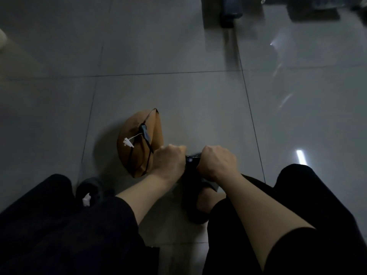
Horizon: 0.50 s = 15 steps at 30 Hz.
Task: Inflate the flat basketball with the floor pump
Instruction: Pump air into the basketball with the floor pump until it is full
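A flat, folded orange-brown basketball [137,143] lies on the grey tiled floor just left of my hands. A black hose with a white tag [128,143] runs across it to a connector [144,132] on its top. My left hand [168,161] and my right hand [217,162] each grip one end of the floor pump's black handle [191,160], fingers curled round it. The pump body below the handle is mostly hidden by my hands and forearms.
My right foot in a dark sandal [198,203] stands under the handle, and a dark slipper [90,190] sits at the lower left. My black-clad legs fill the bottom of the view. Dark furniture [228,14] stands at the top. Open tile lies ahead.
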Each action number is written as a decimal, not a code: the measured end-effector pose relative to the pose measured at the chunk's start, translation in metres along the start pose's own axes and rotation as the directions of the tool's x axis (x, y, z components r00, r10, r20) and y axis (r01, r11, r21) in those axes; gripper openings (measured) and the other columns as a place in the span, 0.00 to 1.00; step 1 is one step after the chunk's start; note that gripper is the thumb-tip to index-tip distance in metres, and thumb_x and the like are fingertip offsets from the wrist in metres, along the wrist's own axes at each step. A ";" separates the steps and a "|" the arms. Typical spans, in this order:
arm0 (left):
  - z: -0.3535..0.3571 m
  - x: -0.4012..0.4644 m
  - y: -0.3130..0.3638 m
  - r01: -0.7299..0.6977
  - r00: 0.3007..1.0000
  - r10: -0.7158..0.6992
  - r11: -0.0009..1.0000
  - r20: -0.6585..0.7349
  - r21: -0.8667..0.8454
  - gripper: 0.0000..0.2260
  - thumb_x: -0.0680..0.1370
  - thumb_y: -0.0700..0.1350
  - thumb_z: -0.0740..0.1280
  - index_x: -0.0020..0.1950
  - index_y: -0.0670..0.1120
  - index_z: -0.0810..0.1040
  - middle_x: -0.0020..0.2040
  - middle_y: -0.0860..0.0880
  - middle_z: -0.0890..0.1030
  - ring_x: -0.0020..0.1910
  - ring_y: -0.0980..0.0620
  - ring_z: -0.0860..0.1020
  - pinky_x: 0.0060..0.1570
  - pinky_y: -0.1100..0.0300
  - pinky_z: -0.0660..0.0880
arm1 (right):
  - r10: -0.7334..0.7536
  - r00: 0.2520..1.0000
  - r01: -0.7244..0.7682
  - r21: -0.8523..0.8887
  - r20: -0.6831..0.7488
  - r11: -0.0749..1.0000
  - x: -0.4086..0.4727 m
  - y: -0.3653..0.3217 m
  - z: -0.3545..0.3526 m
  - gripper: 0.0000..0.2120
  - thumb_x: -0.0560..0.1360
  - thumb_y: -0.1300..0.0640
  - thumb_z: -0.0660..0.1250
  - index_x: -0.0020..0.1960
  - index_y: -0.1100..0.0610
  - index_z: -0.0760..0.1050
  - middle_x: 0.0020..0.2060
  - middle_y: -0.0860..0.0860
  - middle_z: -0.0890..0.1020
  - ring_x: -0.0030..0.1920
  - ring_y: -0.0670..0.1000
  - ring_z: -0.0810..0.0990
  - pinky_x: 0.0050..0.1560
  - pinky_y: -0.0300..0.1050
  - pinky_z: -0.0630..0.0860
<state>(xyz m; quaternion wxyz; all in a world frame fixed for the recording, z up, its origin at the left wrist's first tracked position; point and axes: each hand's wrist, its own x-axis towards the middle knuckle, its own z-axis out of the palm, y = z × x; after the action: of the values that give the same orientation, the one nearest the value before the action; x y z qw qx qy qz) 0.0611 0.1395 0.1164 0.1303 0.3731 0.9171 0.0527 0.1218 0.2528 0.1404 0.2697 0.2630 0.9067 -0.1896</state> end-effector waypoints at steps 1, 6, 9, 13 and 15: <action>0.003 0.000 -0.001 0.007 1.000 -0.007 1.000 0.002 -0.001 0.06 0.77 0.42 0.59 0.45 0.45 0.75 0.42 0.44 0.80 0.42 0.43 0.78 0.35 0.56 0.68 | 0.001 1.000 -0.001 0.001 -0.010 1.000 0.002 0.000 0.003 0.11 0.75 0.49 0.64 0.42 0.56 0.69 0.38 0.53 0.72 0.40 0.56 0.72 0.40 0.46 0.70; -0.008 0.009 0.023 -0.042 0.997 0.037 0.997 0.073 0.066 0.07 0.76 0.40 0.60 0.50 0.43 0.76 0.47 0.42 0.80 0.47 0.40 0.78 0.37 0.56 0.68 | 0.096 0.995 -0.096 -0.002 -0.016 0.995 -0.002 0.020 0.001 0.09 0.74 0.53 0.64 0.49 0.58 0.75 0.48 0.57 0.80 0.50 0.60 0.79 0.42 0.46 0.71; -0.025 0.004 0.042 -0.123 0.984 0.117 0.992 0.138 0.034 0.08 0.76 0.40 0.60 0.52 0.42 0.76 0.50 0.41 0.79 0.50 0.39 0.77 0.39 0.56 0.67 | 0.116 0.992 -0.116 -0.008 0.039 0.993 -0.021 0.031 -0.008 0.08 0.71 0.56 0.66 0.48 0.58 0.73 0.52 0.59 0.80 0.53 0.60 0.79 0.47 0.47 0.74; -0.068 -0.012 0.045 -0.136 0.991 0.136 0.990 0.016 0.031 0.06 0.75 0.41 0.61 0.49 0.42 0.76 0.47 0.41 0.79 0.47 0.39 0.77 0.39 0.55 0.68 | 0.043 0.998 -0.044 -0.027 -0.046 0.999 -0.044 0.026 -0.045 0.05 0.71 0.57 0.65 0.40 0.57 0.71 0.44 0.58 0.79 0.46 0.58 0.79 0.42 0.46 0.73; -0.102 -0.015 0.050 -0.132 0.986 0.136 0.990 -0.099 0.044 0.06 0.74 0.40 0.62 0.48 0.42 0.76 0.46 0.41 0.79 0.46 0.39 0.78 0.37 0.56 0.67 | 0.000 0.994 -0.002 -0.023 -0.106 1.000 -0.056 0.019 -0.080 0.07 0.72 0.57 0.66 0.37 0.57 0.71 0.39 0.56 0.77 0.41 0.57 0.77 0.41 0.48 0.74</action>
<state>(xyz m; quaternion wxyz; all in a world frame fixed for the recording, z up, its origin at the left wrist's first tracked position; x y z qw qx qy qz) 0.0762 0.1647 0.2268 0.0724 0.4332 0.8962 0.0631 0.1419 0.2855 0.2317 0.2244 0.2700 0.9218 -0.1647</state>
